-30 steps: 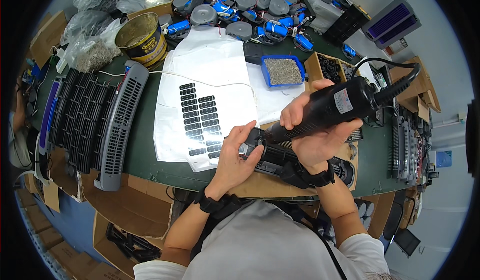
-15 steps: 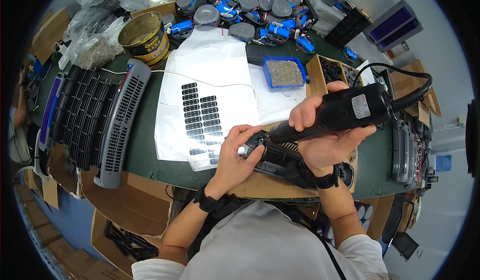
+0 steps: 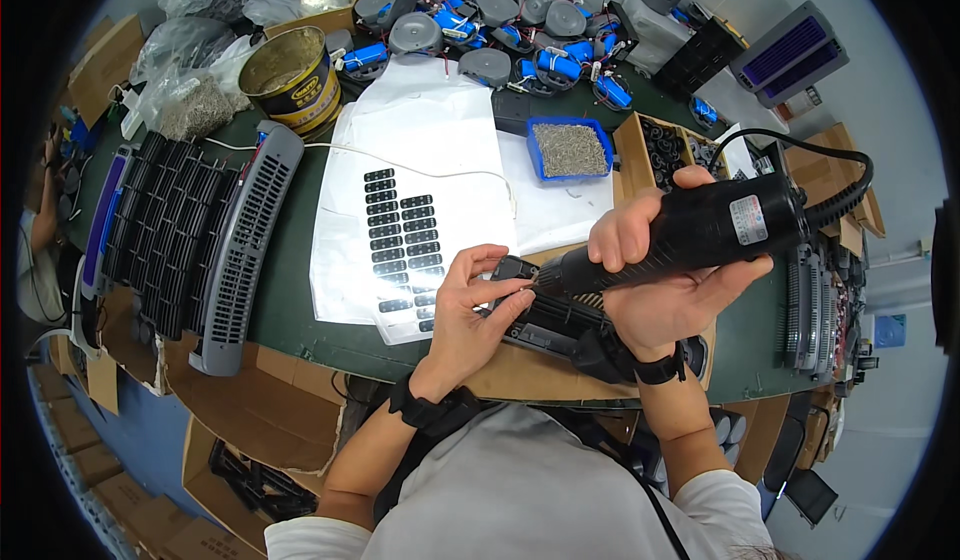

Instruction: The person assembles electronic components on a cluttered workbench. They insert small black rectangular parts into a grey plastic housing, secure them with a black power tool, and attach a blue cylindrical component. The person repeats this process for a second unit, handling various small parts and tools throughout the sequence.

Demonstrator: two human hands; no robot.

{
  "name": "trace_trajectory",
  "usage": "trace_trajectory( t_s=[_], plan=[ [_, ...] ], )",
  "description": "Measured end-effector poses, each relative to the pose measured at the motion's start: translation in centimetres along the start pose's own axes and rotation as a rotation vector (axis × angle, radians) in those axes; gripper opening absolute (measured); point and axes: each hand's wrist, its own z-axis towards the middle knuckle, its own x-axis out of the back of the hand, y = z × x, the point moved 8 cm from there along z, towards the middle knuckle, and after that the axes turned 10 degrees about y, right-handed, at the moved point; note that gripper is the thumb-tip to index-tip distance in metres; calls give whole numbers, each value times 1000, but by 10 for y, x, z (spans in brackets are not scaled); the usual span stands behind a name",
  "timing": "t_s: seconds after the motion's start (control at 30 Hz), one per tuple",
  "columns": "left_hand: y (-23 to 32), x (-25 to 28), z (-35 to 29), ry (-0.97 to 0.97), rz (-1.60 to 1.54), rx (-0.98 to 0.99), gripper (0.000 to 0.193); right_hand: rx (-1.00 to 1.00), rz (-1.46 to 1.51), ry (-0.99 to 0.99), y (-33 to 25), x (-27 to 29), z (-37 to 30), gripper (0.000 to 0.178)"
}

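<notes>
In my right hand (image 3: 655, 295) is a black corded electric screwdriver (image 3: 690, 230), tilted with its tip pointing left and down. The fingers of my left hand (image 3: 470, 310) are pinched together right at the screwdriver's tip; whatever small thing is between them cannot be made out. Beneath both hands lies a long black plastic housing (image 3: 540, 338), its left end beside my left fingers. Part of it is hidden by my hands and the screwdriver. The housing rests on a cardboard sheet (image 3: 510, 376) at the table's near edge.
A blue tray of small screws (image 3: 570, 150) stands beyond the screwdriver, beside a cardboard box of black parts (image 3: 660, 150). White sheets (image 3: 440, 140) carry rows of black labels. A slatted grey-black unit (image 3: 240, 250) and a yellow-black bucket (image 3: 300, 90) stand left; round grey parts (image 3: 490, 65) pile up behind.
The screwdriver has moved slightly right, its tip lifted back from the housing's left end. My left fingers have shifted from holding the housing's end to a pinch at the tip.
</notes>
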Motion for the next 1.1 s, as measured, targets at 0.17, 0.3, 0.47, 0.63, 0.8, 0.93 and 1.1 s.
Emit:
trace_trajectory(
  t_s=[0.17,0.3,0.47,0.63,0.8,0.93,1.1],
  plan=[
    [3,1,0,3,31,-26,17,-32,-2,-5,-1,-4,-2,105],
    [5,0,1,2,27,-21,16,-43,-32,-25,-1,-5,-2,104],
    [4,2,0,4,32,-29,16,-46,-20,-55,2,-5,-1,103],
    [6,0,1,-15,2,-37,17,-68,-58,-62,1,-7,-2,104],
    [1,0,-1,-54,-18,-34,19,-36,-53,-57,-1,-7,-2,104],
    [3,0,2,-77,-1,-64,38,-14,-45,-16,-3,-6,-1,105],
    [-13,1,-1,-5,-86,80,52,-33,-183,-30,6,-3,2,105]
  ],
)
